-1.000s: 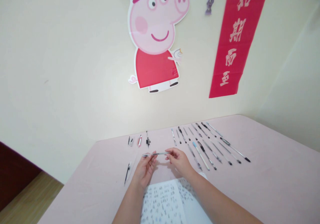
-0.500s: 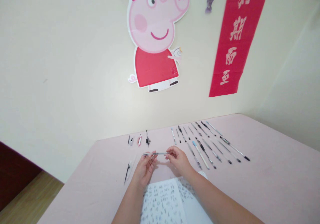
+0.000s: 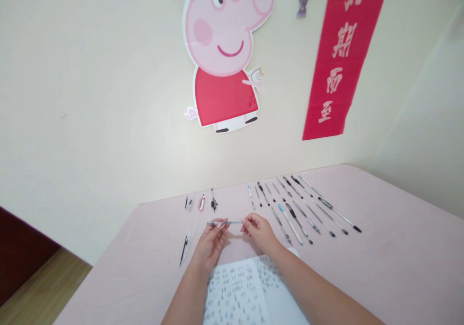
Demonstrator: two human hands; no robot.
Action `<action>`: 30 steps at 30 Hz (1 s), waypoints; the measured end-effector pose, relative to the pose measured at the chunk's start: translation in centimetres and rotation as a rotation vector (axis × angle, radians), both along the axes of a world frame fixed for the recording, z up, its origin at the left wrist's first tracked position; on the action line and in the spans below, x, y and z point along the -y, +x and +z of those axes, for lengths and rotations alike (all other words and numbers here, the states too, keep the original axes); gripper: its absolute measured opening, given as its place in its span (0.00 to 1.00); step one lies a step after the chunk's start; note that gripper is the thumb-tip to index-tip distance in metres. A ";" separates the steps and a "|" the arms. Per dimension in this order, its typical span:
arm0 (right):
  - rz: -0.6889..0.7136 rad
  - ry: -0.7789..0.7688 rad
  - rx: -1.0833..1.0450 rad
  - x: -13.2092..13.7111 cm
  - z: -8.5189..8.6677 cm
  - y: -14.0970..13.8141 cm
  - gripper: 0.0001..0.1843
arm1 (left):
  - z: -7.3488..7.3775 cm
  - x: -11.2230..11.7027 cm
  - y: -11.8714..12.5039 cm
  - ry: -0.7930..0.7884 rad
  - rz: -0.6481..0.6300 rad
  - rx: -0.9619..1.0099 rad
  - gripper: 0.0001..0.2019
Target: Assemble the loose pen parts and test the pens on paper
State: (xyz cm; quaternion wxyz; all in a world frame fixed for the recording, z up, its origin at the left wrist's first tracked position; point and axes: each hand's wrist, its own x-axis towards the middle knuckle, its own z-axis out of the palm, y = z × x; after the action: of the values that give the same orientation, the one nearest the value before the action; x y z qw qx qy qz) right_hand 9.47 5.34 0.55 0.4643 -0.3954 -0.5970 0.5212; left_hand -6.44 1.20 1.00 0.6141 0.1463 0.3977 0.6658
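Both hands hold one clear pen [image 3: 225, 223] level above the pink table [image 3: 391, 262]. My left hand [image 3: 210, 242] pinches its left part near the dark tip. My right hand [image 3: 258, 232] pinches its right end. Below the hands lies an open notebook [image 3: 246, 293] covered in handwriting. A black pen [image 3: 184, 249] lies left of my left hand.
Several pens [image 3: 304, 206] lie in a row at the back right of the table. A few small pen parts [image 3: 201, 202] sit at the back left. A cartoon pig cut-out [image 3: 225, 54] and a red banner [image 3: 340, 54] hang on the wall. The table's left edge drops to a wooden floor [image 3: 39, 296].
The hands and the pen stay almost in place; the view has shifted slightly.
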 end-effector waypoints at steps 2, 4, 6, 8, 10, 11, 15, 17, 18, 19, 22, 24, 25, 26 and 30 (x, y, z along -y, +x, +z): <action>0.004 0.031 0.039 0.0 -0.1 0.1 0.17 | 0.1 0.1 0.1 -0.005 -0.015 -0.010 0.06; 0.009 0.052 0.079 0.0 -0.1 0.2 0.20 | 0.2 0.2 0.1 -0.010 -0.030 -0.018 0.06; 0.018 0.059 0.119 0.1 -0.2 0.3 0.23 | 0.2 0.2 0.1 -0.014 -0.042 -0.025 0.06; 0.031 0.055 0.143 0.0 -0.4 0.3 0.25 | 0.1 0.3 0.1 -0.018 -0.046 -0.030 0.06; 0.042 0.036 0.145 0.0 -0.5 0.3 0.26 | 0.1 0.3 0.1 -0.019 -0.046 -0.035 0.05; 0.044 0.024 0.139 -0.1 -0.6 0.3 0.26 | 0.1 0.2 0.1 -0.019 -0.043 -0.037 0.05; 0.049 0.055 0.114 -0.4 -0.8 0.2 0.22 | 0.1 0.1 0.1 -0.018 -0.015 -0.043 0.05; 0.055 0.098 0.118 -0.5 -0.9 0.2 0.17 | 0.0 0.0 0.1 -0.015 -0.007 -0.041 0.05; 0.059 0.115 0.127 -0.5 -0.9 0.2 0.14 | -0.1 0.0 0.1 -0.014 -0.005 -0.041 0.05; 0.058 0.127 0.139 -0.5 -0.9 0.2 0.12 | -0.1 0.0 0.1 -0.014 -0.006 -0.042 0.06; 0.046 0.155 0.192 -0.5 -1.0 0.3 0.10 | -0.1 0.0 0.1 -0.009 -0.017 -0.051 0.06; 0.039 0.160 0.212 -0.5 -1.0 0.4 0.13 | -0.1 0.1 0.2 0.001 -0.034 -0.065 0.06; 0.038 0.156 0.217 -0.5 -1.0 0.4 0.15 | -0.1 0.1 0.2 0.004 -0.043 -0.073 0.06; 0.040 0.148 0.221 -0.4 -1.1 0.4 0.17 | 0.0 0.2 0.2 0.006 -0.052 -0.081 0.05; 0.045 0.066 0.221 -0.5 -1.3 0.3 0.22 | 0.0 0.3 0.3 0.007 -0.062 -0.097 0.05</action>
State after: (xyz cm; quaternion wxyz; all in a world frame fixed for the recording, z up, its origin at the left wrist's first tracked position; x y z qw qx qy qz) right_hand 9.80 5.79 -0.74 0.3965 -0.4215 -0.6701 0.4648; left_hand -6.19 0.91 0.96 0.6142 0.1928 0.4197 0.6400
